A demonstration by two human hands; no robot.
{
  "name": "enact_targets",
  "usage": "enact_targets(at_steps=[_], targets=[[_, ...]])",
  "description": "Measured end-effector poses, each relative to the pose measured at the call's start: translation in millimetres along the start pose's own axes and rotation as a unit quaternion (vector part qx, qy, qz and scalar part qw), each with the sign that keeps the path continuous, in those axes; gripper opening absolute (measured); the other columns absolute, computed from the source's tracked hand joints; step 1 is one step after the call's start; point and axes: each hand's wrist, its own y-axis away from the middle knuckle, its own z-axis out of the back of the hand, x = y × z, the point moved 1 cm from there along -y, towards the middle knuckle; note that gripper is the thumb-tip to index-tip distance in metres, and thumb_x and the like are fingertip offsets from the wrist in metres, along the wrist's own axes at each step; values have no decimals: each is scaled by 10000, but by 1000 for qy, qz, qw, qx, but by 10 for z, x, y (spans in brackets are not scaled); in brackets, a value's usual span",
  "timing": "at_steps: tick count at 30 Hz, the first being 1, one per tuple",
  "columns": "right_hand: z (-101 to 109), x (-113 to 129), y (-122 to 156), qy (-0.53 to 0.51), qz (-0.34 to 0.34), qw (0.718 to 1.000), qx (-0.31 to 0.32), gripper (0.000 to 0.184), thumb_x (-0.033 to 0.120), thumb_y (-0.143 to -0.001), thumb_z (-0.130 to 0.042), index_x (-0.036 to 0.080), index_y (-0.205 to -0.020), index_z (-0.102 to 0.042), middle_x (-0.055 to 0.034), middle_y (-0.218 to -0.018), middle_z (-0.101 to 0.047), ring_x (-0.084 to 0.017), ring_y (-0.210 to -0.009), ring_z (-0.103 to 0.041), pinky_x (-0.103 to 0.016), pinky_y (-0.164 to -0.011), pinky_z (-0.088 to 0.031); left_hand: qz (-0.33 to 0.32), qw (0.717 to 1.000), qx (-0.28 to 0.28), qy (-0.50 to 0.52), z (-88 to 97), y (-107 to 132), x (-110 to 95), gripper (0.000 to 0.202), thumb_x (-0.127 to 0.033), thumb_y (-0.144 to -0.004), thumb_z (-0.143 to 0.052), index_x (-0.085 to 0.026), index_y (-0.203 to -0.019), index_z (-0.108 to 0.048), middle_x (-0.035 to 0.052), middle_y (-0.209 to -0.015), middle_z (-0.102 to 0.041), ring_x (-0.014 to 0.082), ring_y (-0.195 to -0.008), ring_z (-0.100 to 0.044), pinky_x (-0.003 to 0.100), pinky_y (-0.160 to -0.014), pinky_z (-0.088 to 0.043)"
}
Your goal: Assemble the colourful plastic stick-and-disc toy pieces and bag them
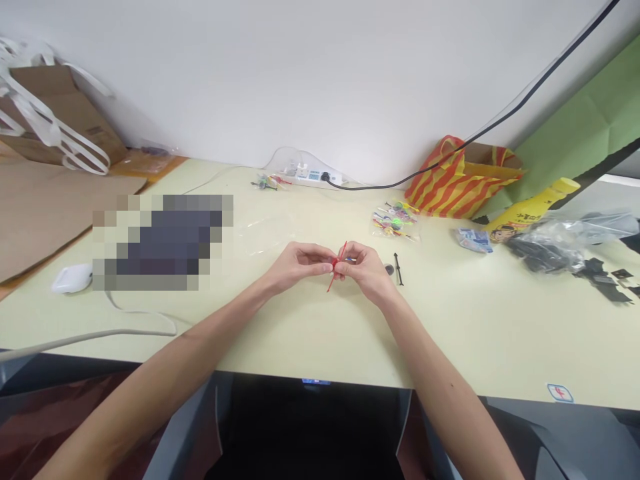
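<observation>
Our forearms (450,393) cross the surface (310,340) at its front edge; left grip (301,263) and right grip (367,268) both pinch the red piece (335,263), about midway to the back edge. We'd squeeze lightly near its centre, sparing those thin ends.

Pale yellow table (310,340) carries a black rod (398,269), bagged colourful parts (395,223), striped bag (445,190), blue-and-white packet (474,241), white case (73,279) and pale cable (100,335).

Two hands (301,264) (365,268), one red piece (335,263), one bottle (530,208).
</observation>
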Motion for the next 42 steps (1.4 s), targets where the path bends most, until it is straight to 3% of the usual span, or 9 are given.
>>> enact_targets(at_steps=[4, 8, 12, 14, 18, 23, 28, 35, 42], targets=[[2, 71, -18, 10, 5, 999, -48, 513, 622, -652, -888, 220, -797, -605, 18, -702, -623, -130, -562, -586, -290, -557, -474, -36, 996, -76, -27, 59, -48, -10, 319, -368, -778, -869, -161, -1004, -783, 106, -1018, -790, 237, -927, -756, 377, -890, -609], [170, 179, -3, 34, 68, 981, -180, 506, 732, -817, -691, 249, -796, -539, 36, -659, -525, -125, -521, -504, -289, -513, -402, -85, 969, -194, -123, 206, -55, -8, 360, -417, -827, -820, -169, -1080, -758, 104, -1076, -775, 211, -952, -732, 358, -915, -579], [369, 279, 60, 197, 136, 931, -274, 437, 666, -905, -628, 246, -799, -567, 15, -660, -541, -157, -573, -494, -323, -596, -422, -123, 922, -203, -307, 278, -43, 17, 303, -420, -902, -730, -195, -1103, -755, 79, -1098, -767, 194, -963, -698, 353, -957, -525], [415, 305, 84, 319, 153, 904, -240, 394, 606, -927, -626, 233, -801, -609, -18, -716, -616, -183, -653, -542, -349, -688, -437, -145, 901, -173, -370, 242, -63, 41, 260, -398, -923, -702, -207, -1091, -751, 65, -1087, -769, 198, -984, -691, 351, -954, -504], [404, 277, 113, 537, 138, 828, -87, 290, 501, -953, -624, 229, -901, -710, -59, -871, -732, -248, -878, -613, -424, -905, -361, -152, 865, -94, -470, 86, -152, 116, 185, -350, -947, -668, -225, -1064, -739, 42, -1024, -776, 208, -998, -684, 372, -981, -457], [350, 173, 127, 635, 88, 767, -5, 170, 407, -922, -690, 263, -1003, -733, -65, -957, -757, -292, -1017, -596, -451, -923, -267, -133, 816, -49, -561, -44, -217, 222, 167, -320, -976, -627, -225, -1066, -731, 48, -998, -774, 221, -992, -675, 453, -1106, -372], [351, 92, 103, 649, 67, 757, 8, 83, 274, -938, -637, 250, -949, -716, -54, -910, -757, -264, -964, -597, -430, -872, -253, -122, 799, -30, -587, -76, -181, 288, 196, -278, -971, -622, -255, -1147, -705, 44, -1081, -768, 234, -1091, -652, 501, -1201, -289], [342, 45, 85, 622, 49, 782, -5, 80, 216, -913, -632, 237, -915, -709, -26, -853, -753, -240, -913, -627, -408, -859, -264, -108, 811, -11, -575, -1, -154, 268, 215, -284, -961, -640, -251, -1165, -701, 46, -1103, -755, 230, -1111, -648, 515, -1228, -274], [303, 54, 92, 614, 32, 788, -27, 137, 203, -899, -591, 233, -845, -714, -28, -775, -731, -233, -857, -634, -404, -857, -283, -113, 830, 58, -542, 98, -120, 160, 288, -184, -982, -574, -273, -1232, -686, 39, -1181, -744, 206, -1152, -669, 530, -1264, -222]])
